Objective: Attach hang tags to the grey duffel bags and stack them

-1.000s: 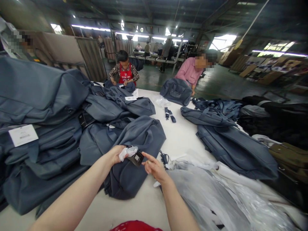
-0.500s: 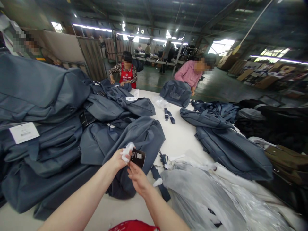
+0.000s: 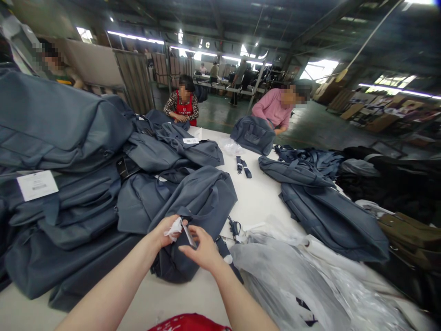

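Note:
My left hand (image 3: 168, 233) is closed around a crumpled white wad (image 3: 175, 229), thin like tissue or film; I cannot make out which. By its fingertips a hang tag (image 3: 188, 235) stands nearly edge-on, its pale side showing. My right hand (image 3: 204, 248) is curved beside this tag, thumb and fingers apart, the fingertips close to or touching it. Below both hands lies a dark blue-grey bag (image 3: 210, 197) with a carrying handle. Whether the tag's cord is in my left fingers is hidden.
More blue-grey bags (image 3: 62, 124) are heaped at left, one with a white tag (image 3: 37, 185). Clear plastic bags (image 3: 279, 266) lie front right. Rolled straps (image 3: 243, 167) rest on the white table (image 3: 253, 195). Further bags (image 3: 330, 216) lie right. Two co-workers (image 3: 184, 103) handle bags across the table.
The hang tag has turned from its black printed face to nearly edge-on. My right hand's fingers have spread from a pinch on it and the hand has risen slightly.

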Available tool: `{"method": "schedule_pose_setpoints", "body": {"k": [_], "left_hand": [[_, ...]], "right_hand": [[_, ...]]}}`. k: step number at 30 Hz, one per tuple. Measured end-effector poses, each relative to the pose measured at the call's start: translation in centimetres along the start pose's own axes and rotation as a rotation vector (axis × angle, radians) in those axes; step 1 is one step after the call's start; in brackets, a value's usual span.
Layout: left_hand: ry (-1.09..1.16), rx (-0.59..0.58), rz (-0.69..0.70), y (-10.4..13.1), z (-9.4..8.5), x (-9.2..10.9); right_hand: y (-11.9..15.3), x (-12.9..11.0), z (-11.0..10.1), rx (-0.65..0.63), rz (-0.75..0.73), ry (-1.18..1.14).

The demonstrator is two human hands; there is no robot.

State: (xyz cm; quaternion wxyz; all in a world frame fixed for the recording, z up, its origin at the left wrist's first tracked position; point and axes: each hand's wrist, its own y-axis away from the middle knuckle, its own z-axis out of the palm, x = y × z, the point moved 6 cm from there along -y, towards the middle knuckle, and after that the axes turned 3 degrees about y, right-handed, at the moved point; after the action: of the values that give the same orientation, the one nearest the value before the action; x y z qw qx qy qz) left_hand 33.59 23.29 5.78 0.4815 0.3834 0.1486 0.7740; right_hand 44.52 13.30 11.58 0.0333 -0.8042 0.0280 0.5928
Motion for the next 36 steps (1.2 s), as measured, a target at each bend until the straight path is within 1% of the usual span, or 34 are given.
{"method": "schedule_pose_setpoints", "body": {"k": [2, 3, 4, 6, 8, 10, 12, 14, 17, 19, 22, 24, 26, 28, 31, 33, 36], "left_hand": [[-0.008, -0.005, 0.031, 0.1, 0.2, 0.2], [-0.013, -0.009, 0.044, 0.2, 0.2, 0.3], [-0.018, -0.013, 0.054, 0.4, 0.3, 0.4], [-0.032, -0.025, 0.069, 0.6, 0.4, 0.5], [-0.051, -0.041, 0.071, 0.8, 0.5, 0.5], [-0.079, -0.048, 0.051, 0.9, 0.6, 0.4], [-0.116, -0.043, 0.018, 0.9, 0.5, 0.2], [-0.154, -0.027, -0.003, 0.8, 0.3, 0.1], [-0.211, 0.023, -0.002, 0.7, 0.1, -0.1], [-0.242, 0.079, 0.034, 0.8, 0.2, -0.1], [-0.275, 0.154, 0.134, 1.3, 0.9, 0.3], [-0.299, 0.173, 0.174, 1.8, 1.5, 0.5], [-0.336, 0.181, 0.177, 2.1, 1.7, 0.7], [-0.407, 0.192, 0.181, 2.1, 1.5, 0.9], [-0.552, 0.203, 0.242, 1.5, 0.8, 1.3], [-0.614, 0.209, 0.288, 1.2, 0.4, 1.4], [-0.665, 0.216, 0.324, 0.9, 0.1, 1.5]], "right_hand": [[0.3, -0.5, 0.1, 0.057, -0.032, 0.281], [0.4, -0.5, 0.2, 0.071, -0.036, 0.365], [0.4, -0.4, 0.3, 0.075, -0.038, 0.417], [0.5, -0.3, 0.4, 0.067, -0.051, 0.449], [0.5, -0.3, 0.6, 0.036, -0.076, 0.409], [0.4, 0.0, 1.0, -0.031, -0.061, 0.307], [0.3, 0.9, 1.5, -0.090, 0.026, 0.180], [0.2, 1.9, 2.1, -0.110, 0.127, 0.082], [-0.1, 2.7, 2.9, -0.122, 0.179, 0.002], [-0.2, 2.7, 3.2, -0.124, 0.185, -0.019], [-0.3, 2.5, 3.2, -0.110, 0.190, -0.031], [-0.3, 2.4, 3.3, -0.115, 0.191, -0.068], [-0.2, 2.7, 3.3, -0.124, 0.209, -0.115], [-0.1, 3.3, 3.3, -0.132, 0.256, -0.150], [0.1, 4.5, 3.1, -0.125, 0.340, -0.150], [0.2, 5.0, 2.7, -0.105, 0.354, -0.117], [0.3, 5.4, 2.1, -0.096, 0.334, -0.104]]}}
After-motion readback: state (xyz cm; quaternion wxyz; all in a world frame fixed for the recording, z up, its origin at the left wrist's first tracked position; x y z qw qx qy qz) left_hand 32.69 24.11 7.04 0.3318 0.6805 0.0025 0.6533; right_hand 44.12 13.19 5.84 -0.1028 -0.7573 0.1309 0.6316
